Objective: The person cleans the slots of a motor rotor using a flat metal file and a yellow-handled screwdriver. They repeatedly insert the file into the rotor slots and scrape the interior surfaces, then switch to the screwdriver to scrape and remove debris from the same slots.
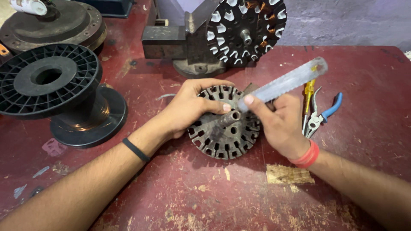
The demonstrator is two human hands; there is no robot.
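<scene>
A round, dark grey laminated steel stator core (224,124) with slots cut all round its rim and a short shaft at the centre lies on the red, chipped and scratched bench (192,192), a little above the middle of the view. The left hand (188,107) is closed over its upper left edge, thumb lying across the face towards the shaft. The right hand (278,124) grips a flat, dull grey saw-toothed metal blade (284,82) at its lower end, the blade slanting up to the right with its near tip just above the core. The left wrist wears one black band (136,149), the right wrist one red band (307,156).

Just right of the right hand lie one pair of blue-handled pliers (323,115) and one yellow-handled screwdriver (309,92), side by side. At the left stands one black ribbed plastic spool (55,92), copper wire wound on its barrel. Behind it sits one heavy round metal disc (60,23). At the back of the bench a grey bench vice (180,45) stands by a second slotted core (246,30), this one upright, with pale slot liners and some copper winding.
</scene>
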